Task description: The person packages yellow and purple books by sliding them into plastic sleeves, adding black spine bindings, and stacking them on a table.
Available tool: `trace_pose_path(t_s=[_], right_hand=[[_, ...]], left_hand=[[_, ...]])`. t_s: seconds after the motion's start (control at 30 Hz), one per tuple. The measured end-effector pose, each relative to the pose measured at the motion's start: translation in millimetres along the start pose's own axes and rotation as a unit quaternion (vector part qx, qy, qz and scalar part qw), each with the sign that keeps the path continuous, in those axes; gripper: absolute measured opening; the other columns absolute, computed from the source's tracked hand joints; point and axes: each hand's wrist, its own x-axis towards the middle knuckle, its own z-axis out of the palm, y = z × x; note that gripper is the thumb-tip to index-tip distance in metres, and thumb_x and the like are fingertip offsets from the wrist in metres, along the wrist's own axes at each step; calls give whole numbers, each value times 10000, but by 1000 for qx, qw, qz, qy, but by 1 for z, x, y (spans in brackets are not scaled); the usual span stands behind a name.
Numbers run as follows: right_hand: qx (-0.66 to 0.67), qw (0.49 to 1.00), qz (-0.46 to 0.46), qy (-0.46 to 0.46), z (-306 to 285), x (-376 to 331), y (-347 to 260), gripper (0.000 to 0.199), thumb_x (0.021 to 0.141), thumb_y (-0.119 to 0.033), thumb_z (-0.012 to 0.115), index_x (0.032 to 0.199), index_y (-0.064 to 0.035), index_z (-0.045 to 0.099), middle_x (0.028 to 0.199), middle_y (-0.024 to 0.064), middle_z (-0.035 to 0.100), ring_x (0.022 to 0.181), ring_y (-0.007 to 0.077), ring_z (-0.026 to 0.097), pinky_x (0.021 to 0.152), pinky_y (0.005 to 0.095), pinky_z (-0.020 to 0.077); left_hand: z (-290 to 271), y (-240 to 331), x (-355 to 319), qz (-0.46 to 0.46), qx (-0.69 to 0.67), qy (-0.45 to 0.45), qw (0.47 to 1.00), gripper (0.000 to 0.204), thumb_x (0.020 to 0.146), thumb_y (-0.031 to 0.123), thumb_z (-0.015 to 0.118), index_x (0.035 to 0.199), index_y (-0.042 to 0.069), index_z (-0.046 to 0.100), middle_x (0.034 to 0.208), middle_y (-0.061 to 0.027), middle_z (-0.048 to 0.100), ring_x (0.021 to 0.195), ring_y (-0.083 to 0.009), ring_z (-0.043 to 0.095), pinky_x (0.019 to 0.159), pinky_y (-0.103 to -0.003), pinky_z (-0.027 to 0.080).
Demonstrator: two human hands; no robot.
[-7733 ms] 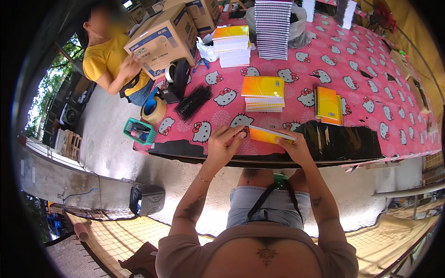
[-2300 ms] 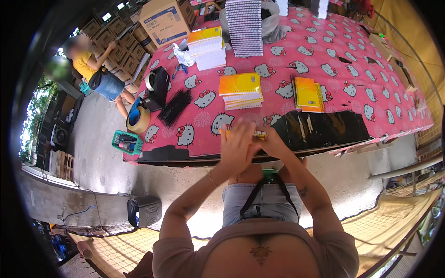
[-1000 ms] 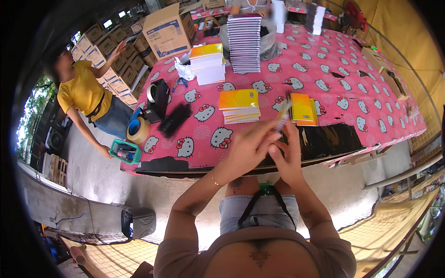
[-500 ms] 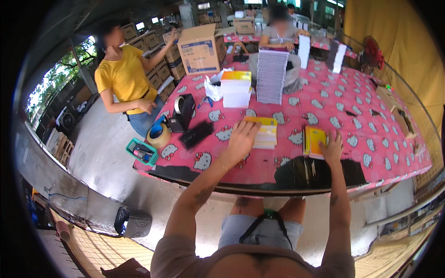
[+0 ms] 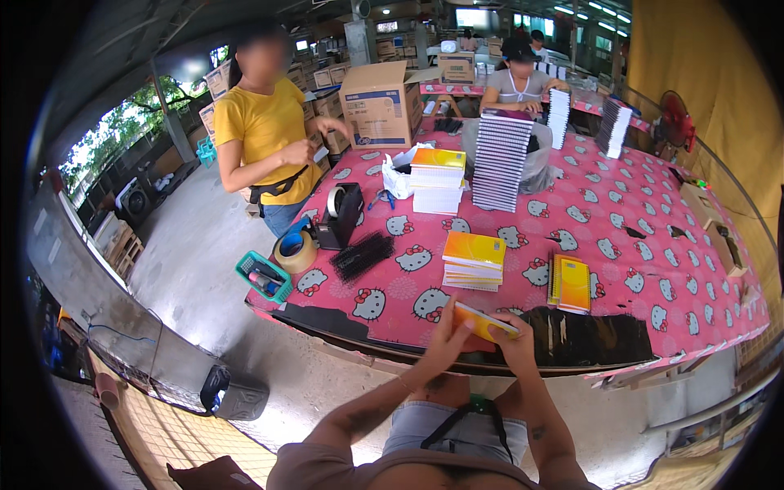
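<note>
Both my hands hold one yellow-orange notebook (image 5: pixel 483 320) above the near edge of the pink patterned table (image 5: pixel 621 220). My left hand (image 5: pixel 447 336) grips its left end and my right hand (image 5: pixel 516 341) its right end. Just beyond it lies a short stack of the same notebooks (image 5: pixel 474 260). Another small yellow notebook pile (image 5: pixel 571 282) sits to the right. A black mat with combs (image 5: pixel 588 336) lies along the table's front edge beside my right hand.
A person in a yellow shirt (image 5: pixel 265 139) stands at the table's left by a tape dispenser (image 5: pixel 341 214), tape roll (image 5: pixel 296 251) and green basket (image 5: pixel 265 276). Taller notebook stacks (image 5: pixel 500 160), a cardboard box (image 5: pixel 382 104) and another seated person (image 5: pixel 518 77) are farther back.
My hands had reached out to the stack and the right-hand pile; now they are drawn back to the table's edge, holding one notebook between them. The person in yellow stands nearer the table.
</note>
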Motion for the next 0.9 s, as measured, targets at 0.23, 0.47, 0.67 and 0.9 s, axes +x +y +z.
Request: trace_pose_path(t_s=[0.23,0.47,0.67,0.9], right_hand=[[-2,999,34,22,-9,-2,8,226,862,-48,727,1072,22,683,989,32,676,895,88,603,819,234,479],[0,1000,18,10,-3,3,9,258,857,-64,736,1093,20,675,974,33,668,881,76,589,778,230,482],[-7,999,45,-11,-5,5,4,289,854,-58,734,1123,23,669,1025,41,675,907,86,603,804,234,486],[20,998,60,-26,2,6,10,294,863,-45,720,1146,24,674,1016,40,683,905,89,606,799,232,483]], left_hand=[[-167,12,112,210,651,116,720,290,886,179,643,1132,27,627,1032,-141,580,939,-326,560,819,-420,475],[-180,8,117,240,705,76,663,232,877,168,640,1057,22,632,994,-117,566,968,-305,552,821,-409,467],[-148,44,104,262,632,120,719,155,854,55,601,1006,30,582,1033,-111,590,849,-297,598,729,-400,501],[-50,18,15,-6,143,-59,988,443,1043,167,477,1464,38,431,1318,-57,573,1098,-134,562,944,-284,462]])
